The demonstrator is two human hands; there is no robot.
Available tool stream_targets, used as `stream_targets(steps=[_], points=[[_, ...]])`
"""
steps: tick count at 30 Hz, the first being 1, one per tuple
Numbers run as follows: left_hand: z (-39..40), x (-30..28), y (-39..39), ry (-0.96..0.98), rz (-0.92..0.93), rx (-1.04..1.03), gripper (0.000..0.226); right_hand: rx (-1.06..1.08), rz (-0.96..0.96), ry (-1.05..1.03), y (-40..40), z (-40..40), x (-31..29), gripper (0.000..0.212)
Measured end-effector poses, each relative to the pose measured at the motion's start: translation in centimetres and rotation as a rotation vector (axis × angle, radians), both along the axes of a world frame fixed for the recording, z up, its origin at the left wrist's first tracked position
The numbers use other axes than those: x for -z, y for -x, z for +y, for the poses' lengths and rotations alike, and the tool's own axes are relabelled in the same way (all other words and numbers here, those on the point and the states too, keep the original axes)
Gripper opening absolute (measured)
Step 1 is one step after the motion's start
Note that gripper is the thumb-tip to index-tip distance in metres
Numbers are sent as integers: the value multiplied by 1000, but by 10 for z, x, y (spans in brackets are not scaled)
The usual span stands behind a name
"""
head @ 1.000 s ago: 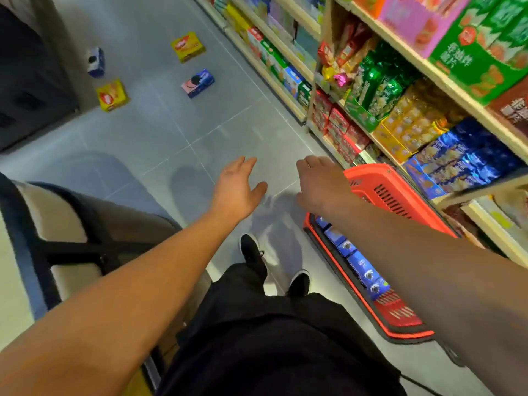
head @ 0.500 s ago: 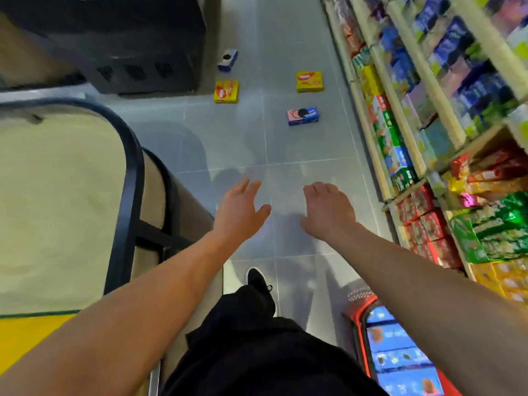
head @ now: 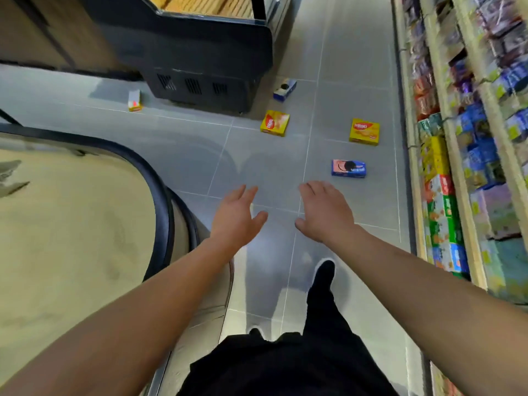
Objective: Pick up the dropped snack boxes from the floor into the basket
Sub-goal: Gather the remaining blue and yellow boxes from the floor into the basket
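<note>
five snack boxes point(head: 348, 168) lie between black cabinet point(head: 205, 61) and shelves point(head: 445, 167).

A single head-worn wide-angle camera looks steeply down and forward along the aisle floor point(head: 177, 155), shelves point(head: 445, 172) close on its right edge.

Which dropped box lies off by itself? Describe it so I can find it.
Find the dark cabinet at the top of the aisle. At its left corner, a small pale box lies on the floor. The other four boxes lie right of the cabinet.
</note>
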State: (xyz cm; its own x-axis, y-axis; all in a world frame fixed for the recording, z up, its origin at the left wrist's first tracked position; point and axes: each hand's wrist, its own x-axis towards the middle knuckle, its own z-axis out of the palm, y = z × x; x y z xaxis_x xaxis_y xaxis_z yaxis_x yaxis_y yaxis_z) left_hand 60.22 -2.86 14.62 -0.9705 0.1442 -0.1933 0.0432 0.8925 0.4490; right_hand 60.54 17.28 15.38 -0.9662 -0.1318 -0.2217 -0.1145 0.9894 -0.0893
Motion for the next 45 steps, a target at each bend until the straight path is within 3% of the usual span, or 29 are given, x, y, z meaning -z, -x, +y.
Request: stream_targets(steps=[10, 18, 24, 32, 45], points=[[12, -15, 162, 4, 55, -350, 68, -320, -7, 17, 225, 9, -10, 77], [-39, -7, 253, -6, 30, -612, 69, -550, -36, 29, 372, -60, -2, 79], [-129, 13, 342, -36, -6, -725, 70, -657, -55, 48, 479, -163, 6, 77], [-267, -7, 457, -34, 24, -825, 70, -771, 3, 17, 603, -316, -12, 75], [-469, 7, 592, 49, 39, -1067, 70, -1095, 40, 39, 779, -561, -8, 73]])
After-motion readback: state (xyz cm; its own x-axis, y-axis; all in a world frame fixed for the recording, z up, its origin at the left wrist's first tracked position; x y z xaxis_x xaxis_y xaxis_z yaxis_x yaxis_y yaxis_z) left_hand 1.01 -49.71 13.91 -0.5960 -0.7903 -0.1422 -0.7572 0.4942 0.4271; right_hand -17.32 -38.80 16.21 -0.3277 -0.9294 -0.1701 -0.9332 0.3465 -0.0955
